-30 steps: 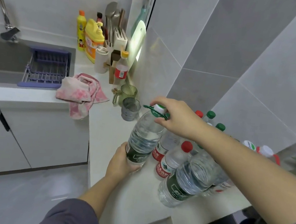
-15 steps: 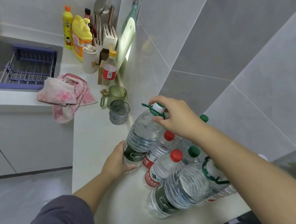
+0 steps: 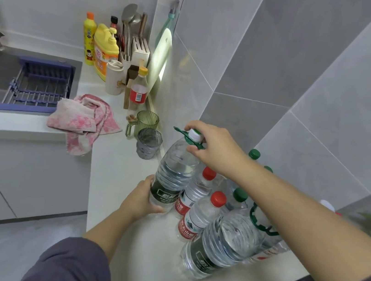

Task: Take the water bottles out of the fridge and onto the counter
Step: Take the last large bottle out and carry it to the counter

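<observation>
Right hand (image 3: 213,149) pinches the bottle (image 3: 175,171) at its cap, left hand (image 3: 143,200) grips its base, probably steadying it upright beside the other bottles (image 3: 202,214).

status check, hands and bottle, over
Left hand grips big bottle low, right hand pinches its neck. Bottle upright beside red-capped bottles. Grey cup close behind.
</observation>
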{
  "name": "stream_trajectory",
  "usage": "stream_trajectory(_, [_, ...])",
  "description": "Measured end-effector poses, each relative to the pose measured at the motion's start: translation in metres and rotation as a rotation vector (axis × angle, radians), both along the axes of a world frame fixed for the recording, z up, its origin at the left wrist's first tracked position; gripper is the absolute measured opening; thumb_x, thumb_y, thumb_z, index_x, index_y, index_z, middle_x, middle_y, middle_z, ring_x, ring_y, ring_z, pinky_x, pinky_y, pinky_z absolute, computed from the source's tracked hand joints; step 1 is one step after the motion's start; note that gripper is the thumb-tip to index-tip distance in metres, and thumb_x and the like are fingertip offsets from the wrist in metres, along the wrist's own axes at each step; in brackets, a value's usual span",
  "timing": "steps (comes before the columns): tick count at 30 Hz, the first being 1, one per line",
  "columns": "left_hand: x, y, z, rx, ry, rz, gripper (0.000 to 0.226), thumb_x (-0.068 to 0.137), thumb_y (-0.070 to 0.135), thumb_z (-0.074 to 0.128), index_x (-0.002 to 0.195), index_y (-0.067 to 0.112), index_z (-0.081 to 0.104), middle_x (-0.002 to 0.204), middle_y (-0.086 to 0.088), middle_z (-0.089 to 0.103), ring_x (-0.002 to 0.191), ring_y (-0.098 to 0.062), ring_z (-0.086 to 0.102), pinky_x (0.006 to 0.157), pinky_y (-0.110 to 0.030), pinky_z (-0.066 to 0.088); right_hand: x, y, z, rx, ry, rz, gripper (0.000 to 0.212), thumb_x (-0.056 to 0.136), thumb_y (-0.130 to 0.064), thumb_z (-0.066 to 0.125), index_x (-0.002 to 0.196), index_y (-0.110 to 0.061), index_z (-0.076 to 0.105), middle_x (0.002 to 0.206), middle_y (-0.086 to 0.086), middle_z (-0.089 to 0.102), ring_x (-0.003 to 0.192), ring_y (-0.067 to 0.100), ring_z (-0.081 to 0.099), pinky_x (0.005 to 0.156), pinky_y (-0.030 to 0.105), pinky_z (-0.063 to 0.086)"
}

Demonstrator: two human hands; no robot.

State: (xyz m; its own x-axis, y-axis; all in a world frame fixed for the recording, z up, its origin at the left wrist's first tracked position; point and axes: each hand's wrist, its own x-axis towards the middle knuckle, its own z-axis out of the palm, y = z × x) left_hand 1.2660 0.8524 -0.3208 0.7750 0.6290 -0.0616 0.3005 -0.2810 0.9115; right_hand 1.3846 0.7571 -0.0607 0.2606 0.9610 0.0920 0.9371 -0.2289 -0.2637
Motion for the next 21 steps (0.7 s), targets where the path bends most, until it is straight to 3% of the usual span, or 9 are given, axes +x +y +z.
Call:
stream_trajectory(3, [-0.002,-0.011,-0.002,0.036,-0.016,0.103,0.093,0.056,0.028,0.094,0.135,0.023,0.044,0.125,0.005,0.059,0.113,-0.012,0.056,0.096,-0.031,0.048,0.001,0.0,0.001,-0.005,0.003,0.001,0.042,0.09,-0.026,0.07,0.13,-0.022,0.056,0.112,0.004,0.065,0.092,0.016,0.054,0.08,0.027,0.043])
stream_trajectory(8, [-0.003,-0.005,0.001,0.043,0.005,0.127,0.086,0.059,0.024,0.093,0.131,0.022,0.046,0.123,0.006,0.062,0.106,-0.01,0.056,0.089,-0.024,0.044,-0.002,0.009,0.001,0.028,0.029,0.008,0.038,0.09,-0.023,0.071,0.126,-0.022,0.059,0.095,-0.005,0.056,0.081,0.012,0.047,0.074,0.023,0.035])
stream_trajectory(12, [-0.003,-0.011,0.005,0.07,0.03,0.143,0.082,0.059,0.028,0.092,0.127,0.022,0.047,0.118,0.009,0.062,0.1,-0.007,0.055,0.083,-0.021,0.043,0.002,0.006,0.002,0.019,0.022,0.029,0.038,0.089,-0.024,0.071,0.126,-0.022,0.059,0.098,-0.001,0.061,0.083,0.014,0.049,0.073,0.024,0.036])
stream_trajectory(16, [-0.006,-0.021,0.006,0.082,0.03,0.106,0.081,0.058,0.035,0.091,0.126,0.028,0.047,0.108,0.022,0.057,0.095,0.0,0.055,0.071,-0.002,0.037,0.006,-0.002,0.005,-0.025,-0.005,0.046,0.038,0.089,-0.026,0.072,0.124,-0.022,0.059,0.102,0.008,0.067,0.086,0.018,0.054,0.077,0.032,0.046])
stream_trajectory(21, [-0.005,-0.024,0.006,0.064,0.026,0.108,0.084,0.059,0.032,0.091,0.129,0.026,0.045,0.113,0.02,0.057,0.1,-0.002,0.055,0.079,-0.012,0.04,0.006,-0.003,0.006,-0.034,-0.004,0.051,0.038,0.09,-0.027,0.071,0.125,-0.022,0.058,0.103,0.007,0.067,0.088,0.02,0.057,0.079,0.033,0.048])
